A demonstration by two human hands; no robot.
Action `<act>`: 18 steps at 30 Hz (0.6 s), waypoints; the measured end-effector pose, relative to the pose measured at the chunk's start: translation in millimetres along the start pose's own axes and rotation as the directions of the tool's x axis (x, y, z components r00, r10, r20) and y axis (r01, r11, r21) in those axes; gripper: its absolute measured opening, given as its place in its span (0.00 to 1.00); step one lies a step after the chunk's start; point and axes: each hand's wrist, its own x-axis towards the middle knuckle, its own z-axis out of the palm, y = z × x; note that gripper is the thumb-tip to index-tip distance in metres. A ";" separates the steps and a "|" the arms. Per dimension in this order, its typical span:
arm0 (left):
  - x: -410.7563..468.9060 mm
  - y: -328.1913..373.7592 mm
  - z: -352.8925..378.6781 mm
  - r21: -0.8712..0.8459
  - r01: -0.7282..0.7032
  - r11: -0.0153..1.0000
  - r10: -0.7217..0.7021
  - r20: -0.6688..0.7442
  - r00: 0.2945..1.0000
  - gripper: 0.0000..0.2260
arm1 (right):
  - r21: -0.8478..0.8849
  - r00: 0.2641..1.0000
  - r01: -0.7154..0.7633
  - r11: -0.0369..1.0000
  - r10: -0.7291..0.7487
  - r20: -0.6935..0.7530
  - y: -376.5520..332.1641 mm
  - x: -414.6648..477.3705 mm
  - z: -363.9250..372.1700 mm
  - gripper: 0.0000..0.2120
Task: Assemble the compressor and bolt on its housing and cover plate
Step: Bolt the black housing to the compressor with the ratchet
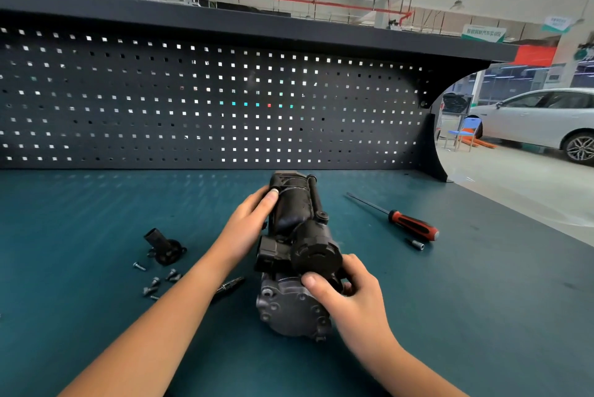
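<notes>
The compressor [295, 236] lies in the middle of the bench mat [96, 220], and you hold it with both hands: your left hand [247, 223] wraps the black cylinder [294, 204] at the far end, your right hand [347, 287] pinches the round black housing [316, 257] nearer to you. It seems you are seating this housing; next you must free one hand for the loose bolts [157, 281] at left and the screwdriver [408, 223] at right.

Black compressor [299, 236], grey metal near end, long axis running away from camera. Small housing part [165, 249] lies well left of it, tube end tilted up. Loose bolts [172, 275] scattered just beside that part.
</notes>
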 end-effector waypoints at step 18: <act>-80.3 13.6 -79.4 0.643 -0.289 0.710 -0.005 0.414 0.910 0.10 | 0.032 0.993 -0.080 0.996 0.077 0.087 -7.1 2.8 -5.8 0.21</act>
